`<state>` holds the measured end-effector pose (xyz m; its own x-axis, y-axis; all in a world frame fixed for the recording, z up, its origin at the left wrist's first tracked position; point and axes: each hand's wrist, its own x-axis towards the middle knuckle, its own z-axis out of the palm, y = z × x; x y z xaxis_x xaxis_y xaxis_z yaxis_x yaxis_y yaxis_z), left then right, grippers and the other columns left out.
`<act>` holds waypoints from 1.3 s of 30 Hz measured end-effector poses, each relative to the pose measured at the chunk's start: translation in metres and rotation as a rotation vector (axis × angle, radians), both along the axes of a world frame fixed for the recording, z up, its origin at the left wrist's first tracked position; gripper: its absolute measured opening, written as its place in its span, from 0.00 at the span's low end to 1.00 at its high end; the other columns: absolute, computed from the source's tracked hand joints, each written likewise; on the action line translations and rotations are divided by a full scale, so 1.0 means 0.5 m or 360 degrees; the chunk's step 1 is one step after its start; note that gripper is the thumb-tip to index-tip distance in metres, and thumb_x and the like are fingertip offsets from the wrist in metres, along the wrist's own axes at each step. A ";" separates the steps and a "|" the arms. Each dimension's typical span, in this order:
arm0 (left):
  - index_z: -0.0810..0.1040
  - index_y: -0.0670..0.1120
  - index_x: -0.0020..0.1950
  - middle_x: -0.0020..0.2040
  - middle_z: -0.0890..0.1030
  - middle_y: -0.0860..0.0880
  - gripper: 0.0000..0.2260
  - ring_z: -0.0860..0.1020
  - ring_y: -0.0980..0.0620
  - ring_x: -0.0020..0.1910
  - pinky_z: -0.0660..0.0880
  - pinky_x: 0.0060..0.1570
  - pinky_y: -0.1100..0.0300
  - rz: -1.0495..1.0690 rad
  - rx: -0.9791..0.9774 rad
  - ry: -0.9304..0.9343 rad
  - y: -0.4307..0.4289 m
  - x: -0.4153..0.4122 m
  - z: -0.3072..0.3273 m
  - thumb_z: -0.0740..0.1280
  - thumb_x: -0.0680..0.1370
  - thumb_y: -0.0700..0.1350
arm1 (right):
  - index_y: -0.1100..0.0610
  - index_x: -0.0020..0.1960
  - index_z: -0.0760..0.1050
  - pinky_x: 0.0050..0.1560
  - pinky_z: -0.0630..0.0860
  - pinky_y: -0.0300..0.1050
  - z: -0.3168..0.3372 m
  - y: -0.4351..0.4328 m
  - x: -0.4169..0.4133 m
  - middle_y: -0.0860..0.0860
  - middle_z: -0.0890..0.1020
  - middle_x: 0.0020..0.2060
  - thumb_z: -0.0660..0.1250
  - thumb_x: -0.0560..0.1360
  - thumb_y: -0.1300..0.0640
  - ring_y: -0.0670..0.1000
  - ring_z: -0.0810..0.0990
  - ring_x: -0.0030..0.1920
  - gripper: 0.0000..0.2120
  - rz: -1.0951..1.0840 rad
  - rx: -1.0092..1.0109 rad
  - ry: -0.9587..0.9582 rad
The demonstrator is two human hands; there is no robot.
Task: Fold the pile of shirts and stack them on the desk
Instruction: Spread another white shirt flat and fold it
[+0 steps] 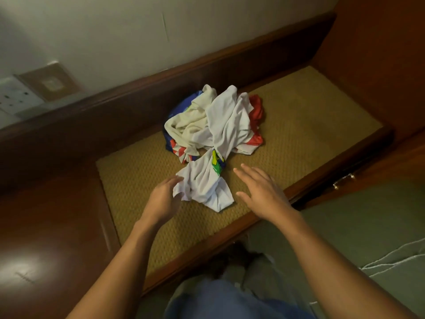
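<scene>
A crumpled pile of shirts [216, 125] lies on the woven tan inlay of the desk [305, 125]: white and cream ones on top, red and blue ones underneath. One white shirt with a green and yellow print [204, 183] trails toward me from the pile. My left hand [164, 199] touches that shirt's near left edge with loosely bent fingers. To the right of the shirt hovers my right hand [259, 192], flat, fingers straight, holding nothing.
A dark wooden back rail [207, 70] runs behind the desk below a pale wall. Glossy wood [46, 226] lies to the left, a wall socket [16, 97] at far left. A drawer handle [343, 180] shows at right, above green floor with white cord [395, 259].
</scene>
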<state>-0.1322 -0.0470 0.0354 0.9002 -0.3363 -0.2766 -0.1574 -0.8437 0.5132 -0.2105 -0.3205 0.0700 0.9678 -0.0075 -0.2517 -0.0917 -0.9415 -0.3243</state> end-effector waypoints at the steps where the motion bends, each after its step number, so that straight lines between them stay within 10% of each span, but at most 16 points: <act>1: 0.72 0.48 0.74 0.74 0.74 0.48 0.23 0.72 0.47 0.72 0.72 0.67 0.51 0.0068 0.0033 0.0041 -0.004 0.012 -0.016 0.70 0.79 0.41 | 0.46 0.81 0.58 0.74 0.63 0.55 -0.016 -0.004 0.033 0.45 0.58 0.80 0.65 0.81 0.49 0.52 0.59 0.77 0.31 0.0071 -0.0004 0.0037; 5: 0.68 0.48 0.77 0.74 0.73 0.44 0.25 0.74 0.42 0.69 0.74 0.64 0.50 0.0299 0.0141 0.0324 -0.017 0.046 -0.082 0.68 0.80 0.43 | 0.46 0.80 0.61 0.69 0.70 0.56 -0.095 0.001 0.160 0.47 0.59 0.80 0.68 0.79 0.54 0.56 0.66 0.73 0.31 0.0401 0.0007 0.0214; 12: 0.78 0.47 0.42 0.42 0.82 0.46 0.09 0.78 0.47 0.39 0.68 0.33 0.56 0.0736 0.0003 0.0346 -0.056 0.010 -0.101 0.64 0.82 0.42 | 0.50 0.69 0.76 0.65 0.71 0.53 -0.185 -0.004 0.260 0.52 0.70 0.72 0.68 0.79 0.53 0.57 0.71 0.68 0.18 0.0834 -0.0063 0.0405; 23: 0.84 0.48 0.50 0.46 0.86 0.47 0.02 0.83 0.51 0.45 0.80 0.51 0.48 0.1697 -0.0950 0.0049 -0.032 -0.035 0.010 0.71 0.79 0.44 | 0.58 0.53 0.85 0.45 0.67 0.40 -0.167 -0.043 0.280 0.52 0.86 0.49 0.72 0.77 0.57 0.52 0.81 0.49 0.08 0.0490 0.0752 0.0040; 39: 0.80 0.45 0.51 0.43 0.80 0.53 0.05 0.76 0.65 0.38 0.72 0.40 0.68 0.1697 -0.0567 -0.0606 0.288 -0.189 0.116 0.68 0.81 0.46 | 0.53 0.53 0.85 0.50 0.78 0.47 -0.048 0.154 0.226 0.50 0.86 0.47 0.72 0.77 0.53 0.51 0.83 0.48 0.07 0.0333 0.0775 -0.0111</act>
